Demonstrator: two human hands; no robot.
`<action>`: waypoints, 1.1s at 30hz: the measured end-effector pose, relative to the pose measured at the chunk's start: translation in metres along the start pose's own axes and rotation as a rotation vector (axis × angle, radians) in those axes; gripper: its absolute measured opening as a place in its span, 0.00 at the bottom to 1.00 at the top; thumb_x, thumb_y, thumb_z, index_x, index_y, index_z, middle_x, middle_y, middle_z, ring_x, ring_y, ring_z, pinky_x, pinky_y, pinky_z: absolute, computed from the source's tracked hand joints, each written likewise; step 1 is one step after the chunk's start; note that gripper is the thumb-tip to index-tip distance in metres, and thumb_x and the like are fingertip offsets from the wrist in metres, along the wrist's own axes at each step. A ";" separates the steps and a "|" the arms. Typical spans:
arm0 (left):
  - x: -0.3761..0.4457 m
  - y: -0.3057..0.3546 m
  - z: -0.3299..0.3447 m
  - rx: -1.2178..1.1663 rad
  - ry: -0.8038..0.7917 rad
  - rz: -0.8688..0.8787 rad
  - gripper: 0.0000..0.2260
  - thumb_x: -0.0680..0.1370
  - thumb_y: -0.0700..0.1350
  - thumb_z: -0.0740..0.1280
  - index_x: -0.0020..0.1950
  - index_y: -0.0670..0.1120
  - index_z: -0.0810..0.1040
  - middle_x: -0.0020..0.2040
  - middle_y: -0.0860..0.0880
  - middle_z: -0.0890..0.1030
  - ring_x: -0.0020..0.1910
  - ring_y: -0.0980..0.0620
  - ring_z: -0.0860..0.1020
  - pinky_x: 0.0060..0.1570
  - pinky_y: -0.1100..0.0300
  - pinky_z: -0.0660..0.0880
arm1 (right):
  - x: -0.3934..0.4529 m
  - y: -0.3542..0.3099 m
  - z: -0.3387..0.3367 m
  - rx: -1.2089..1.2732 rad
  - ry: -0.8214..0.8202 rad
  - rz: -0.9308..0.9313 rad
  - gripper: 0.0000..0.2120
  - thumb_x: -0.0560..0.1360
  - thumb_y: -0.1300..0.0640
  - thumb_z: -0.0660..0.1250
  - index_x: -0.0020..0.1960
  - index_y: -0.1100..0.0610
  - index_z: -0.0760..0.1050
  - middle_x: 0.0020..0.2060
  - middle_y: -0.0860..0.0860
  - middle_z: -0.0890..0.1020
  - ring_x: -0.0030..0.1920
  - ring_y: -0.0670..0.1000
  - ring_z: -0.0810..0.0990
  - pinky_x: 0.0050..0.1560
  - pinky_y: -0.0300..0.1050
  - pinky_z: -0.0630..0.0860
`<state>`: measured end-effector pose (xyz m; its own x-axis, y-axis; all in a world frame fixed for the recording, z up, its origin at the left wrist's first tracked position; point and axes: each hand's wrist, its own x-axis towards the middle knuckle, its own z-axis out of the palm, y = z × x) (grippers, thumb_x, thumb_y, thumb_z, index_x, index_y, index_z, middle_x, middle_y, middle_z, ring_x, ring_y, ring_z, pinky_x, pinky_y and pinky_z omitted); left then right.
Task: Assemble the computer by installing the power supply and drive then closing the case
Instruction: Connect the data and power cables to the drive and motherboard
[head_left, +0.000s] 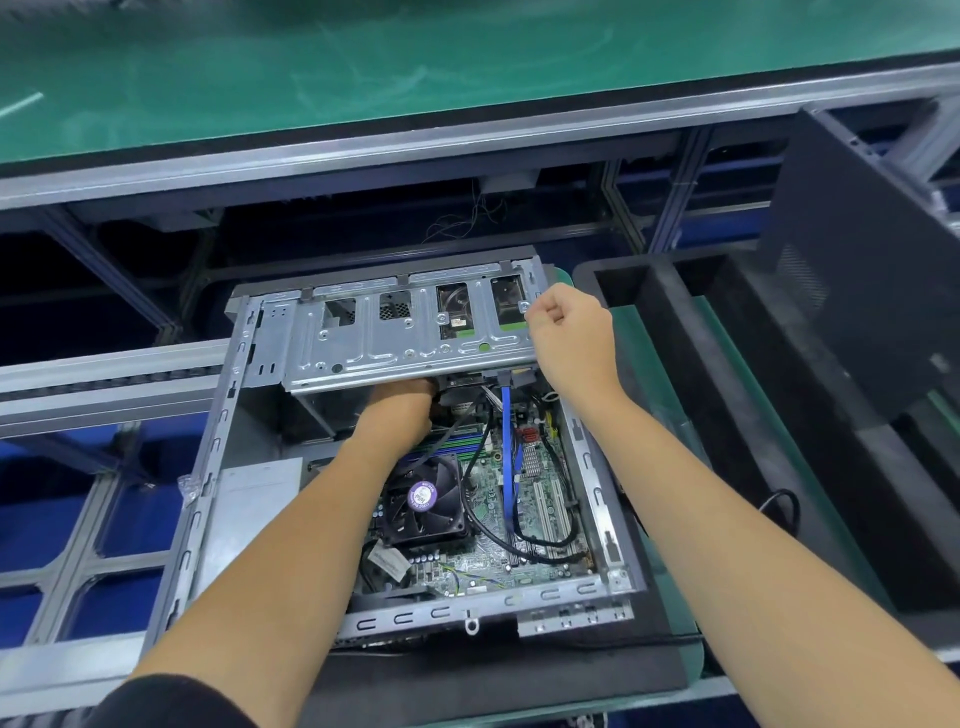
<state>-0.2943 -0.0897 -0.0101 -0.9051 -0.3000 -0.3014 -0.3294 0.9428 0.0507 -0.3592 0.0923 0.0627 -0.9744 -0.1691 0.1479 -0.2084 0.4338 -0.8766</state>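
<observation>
I see a long green work table (467, 67) with a grey metal edge running across the far side. Off to my right a big flat black metal side panel (862, 270) leans up on its edge, and below it sits a black foam tray (737, 395) with deep slots. Right in front of me the open grey metal computer case (208, 467) lies flat on a black mat, with its side off so I can look inside. Across the far end of the case sits the shiny silver metal drive cage (405, 332) with square holes cut in it. Inside the case lies the green circuit board (540, 499), and on it sits a black round cooling fan (426, 501) with a purple sticker in the middle. A thin blue flat cable (506, 457) runs down the board from under the cage, next to some black wires. My left hand (400, 405) reaches in under the near edge of the cage; its fingers are hidden there, so I cannot tell if they hold anything. My right hand (566, 332) is up at the right end of the cage, with fingers curled and thumb and finger pinching the top corner of it.
</observation>
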 end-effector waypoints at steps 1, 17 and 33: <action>0.000 0.000 0.001 0.007 0.005 0.019 0.14 0.75 0.36 0.64 0.60 0.42 0.77 0.54 0.40 0.80 0.49 0.39 0.78 0.47 0.51 0.76 | 0.000 0.000 0.000 0.003 0.001 -0.003 0.09 0.76 0.63 0.60 0.39 0.57 0.74 0.30 0.47 0.75 0.31 0.43 0.70 0.31 0.33 0.68; 0.007 -0.007 0.002 0.078 0.003 0.098 0.16 0.75 0.35 0.63 0.62 0.44 0.76 0.52 0.40 0.81 0.42 0.42 0.75 0.41 0.55 0.72 | 0.001 0.001 0.001 0.008 0.005 -0.014 0.09 0.77 0.64 0.61 0.39 0.57 0.74 0.31 0.49 0.76 0.31 0.44 0.70 0.31 0.32 0.68; 0.007 -0.002 0.005 -0.033 -0.027 0.006 0.12 0.74 0.38 0.64 0.56 0.42 0.78 0.52 0.41 0.80 0.47 0.42 0.77 0.48 0.53 0.77 | 0.001 0.003 0.002 0.010 0.005 -0.005 0.08 0.76 0.64 0.60 0.41 0.62 0.76 0.30 0.50 0.76 0.31 0.45 0.70 0.31 0.31 0.68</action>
<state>-0.2984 -0.0933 -0.0170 -0.8995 -0.2898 -0.3269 -0.3330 0.9392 0.0836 -0.3610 0.0915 0.0590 -0.9737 -0.1670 0.1550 -0.2129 0.4242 -0.8802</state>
